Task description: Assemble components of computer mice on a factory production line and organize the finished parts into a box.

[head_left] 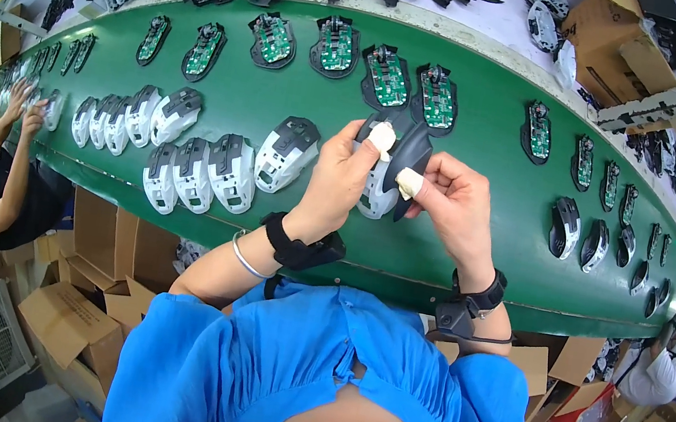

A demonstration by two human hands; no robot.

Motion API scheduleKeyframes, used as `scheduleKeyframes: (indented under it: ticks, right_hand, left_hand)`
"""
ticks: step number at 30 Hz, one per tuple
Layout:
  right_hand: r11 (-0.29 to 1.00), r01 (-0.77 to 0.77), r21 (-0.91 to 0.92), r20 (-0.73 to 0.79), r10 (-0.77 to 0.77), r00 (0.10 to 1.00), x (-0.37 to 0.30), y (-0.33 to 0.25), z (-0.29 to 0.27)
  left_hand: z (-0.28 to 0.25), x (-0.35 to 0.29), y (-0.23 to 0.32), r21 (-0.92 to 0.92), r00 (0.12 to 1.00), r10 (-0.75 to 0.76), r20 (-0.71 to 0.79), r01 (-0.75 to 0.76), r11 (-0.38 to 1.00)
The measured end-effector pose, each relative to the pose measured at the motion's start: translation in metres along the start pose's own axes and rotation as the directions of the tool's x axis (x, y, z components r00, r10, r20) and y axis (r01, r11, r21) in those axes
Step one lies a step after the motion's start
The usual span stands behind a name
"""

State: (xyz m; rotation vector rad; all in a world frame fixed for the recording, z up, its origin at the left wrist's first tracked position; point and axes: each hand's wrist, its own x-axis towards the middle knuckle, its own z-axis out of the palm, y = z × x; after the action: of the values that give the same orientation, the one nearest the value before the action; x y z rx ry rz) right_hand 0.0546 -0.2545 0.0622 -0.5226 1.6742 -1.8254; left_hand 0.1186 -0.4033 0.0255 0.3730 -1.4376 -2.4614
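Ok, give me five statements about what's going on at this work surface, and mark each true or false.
1. The left hand holds a pale mouse shell. True.
2. The right hand is empty. False: it holds a dark curved piece.
3. The work surface is red. False: it is green.
4. Several circuit boards lie beyond the hands. True.
5. The wearer's top is yellow. False: it is blue.

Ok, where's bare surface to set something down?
Green surface is bare between the right hand and the dark shells, and between the circuit boards and the pale shells. Crowded: left of the left hand, where pale shells cluster.
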Motion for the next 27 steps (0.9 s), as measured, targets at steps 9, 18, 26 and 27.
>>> scheduleKeyframes:
  ticks: [9, 18, 26, 27]
  right_hand:
    - [0.945, -0.094, -0.312, -0.092, 0.069, 0.993, 0.008, -0.012, 0.015]
    - [0.911, -0.143, 0.386, 0.102, 0.112, 0.988, 0.019, 0.007, 0.009]
    - [0.964, 0.067, 0.256, 0.023, -0.076, 0.997, 0.019, 0.018, 0.008]
    - [0.978, 0.066, 0.200, 0.035, -0.074, 0.997, 0.020, 0.019, 0.004]
  left_hand:
    - [-0.008, 0.008, 0.009, 0.100, 0.990, 0.138, -0.013, -0.136, 0.986]
    - [-0.020, 0.003, 0.030, 0.089, 0.992, -0.053, 0.112, 0.043, 0.995]
    - [-0.025, 0.002, 0.033, 0.174, 0.971, -0.030, 0.238, -0.012, 0.985]
    - [-0.026, 0.004, 0.032, 0.212, 0.966, -0.028, 0.258, -0.028, 0.977]
